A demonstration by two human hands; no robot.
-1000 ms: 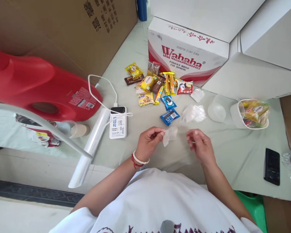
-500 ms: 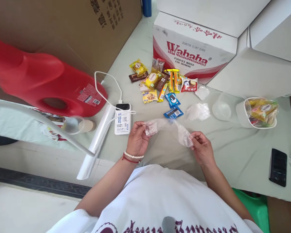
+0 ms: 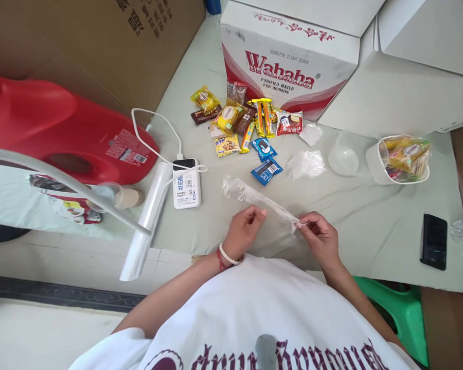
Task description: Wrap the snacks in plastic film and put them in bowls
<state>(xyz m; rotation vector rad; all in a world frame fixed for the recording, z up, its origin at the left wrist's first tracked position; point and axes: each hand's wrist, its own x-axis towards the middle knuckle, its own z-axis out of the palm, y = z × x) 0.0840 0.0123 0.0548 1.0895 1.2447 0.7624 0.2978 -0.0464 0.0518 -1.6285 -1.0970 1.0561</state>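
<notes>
My right hand (image 3: 319, 237) pinches one end of a clear plastic bag (image 3: 268, 198) between thumb and fingers. The bag is crumpled into a long, narrow strip that slants up and to the left over the cloth. Just below it is my left hand (image 3: 244, 231), its fingers curled in, with nothing visible in them. Beyond the bag lie two blue snack packets (image 3: 267, 171) and a pile of yellow, brown and red wrapped snacks (image 3: 231, 119). Crumpled clear plastic (image 3: 305, 164) rests to their right, near a clear cup (image 3: 344, 155).
A white tub (image 3: 376, 163) of wrapped snacks and a black phone (image 3: 434, 241) are on the right. To the left are a power bank (image 3: 187, 187) with a white cable, a plastic roll (image 3: 144, 226) and a red jug (image 3: 69, 133). A Wahaha carton (image 3: 285, 64) stands behind.
My left hand has let go of the bag's left end and moved right, towards my right hand. The bag has gone from a drooping arc to a straighter strip. The view has shifted slightly.
</notes>
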